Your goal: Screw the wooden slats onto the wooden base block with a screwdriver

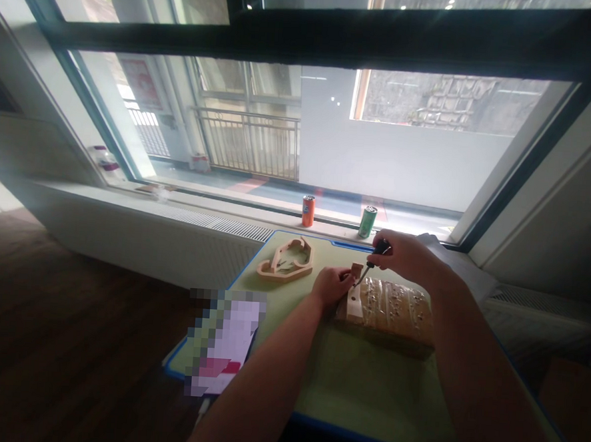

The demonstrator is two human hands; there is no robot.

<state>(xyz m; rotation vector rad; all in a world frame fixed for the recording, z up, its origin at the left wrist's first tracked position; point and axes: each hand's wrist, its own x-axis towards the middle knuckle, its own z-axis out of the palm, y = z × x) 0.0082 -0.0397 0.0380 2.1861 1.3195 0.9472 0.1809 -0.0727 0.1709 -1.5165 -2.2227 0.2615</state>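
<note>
My right hand [402, 255] is closed round the dark handle of a screwdriver [373, 260], whose tip points down at the left end of a brown wooden block [395, 310]. My left hand [332, 284] is closed on a small wooden piece [356, 270] standing at that end of the block. The block lies on a green mat [356, 378] with a blue edge.
A pale wooden frame-shaped part [288, 260] lies at the mat's far left. A blurred-out flat object [225, 343] sits on the near left corner. An orange can [308, 210] and a green can [367, 221] stand on the window sill behind. Dark floor lies to the left.
</note>
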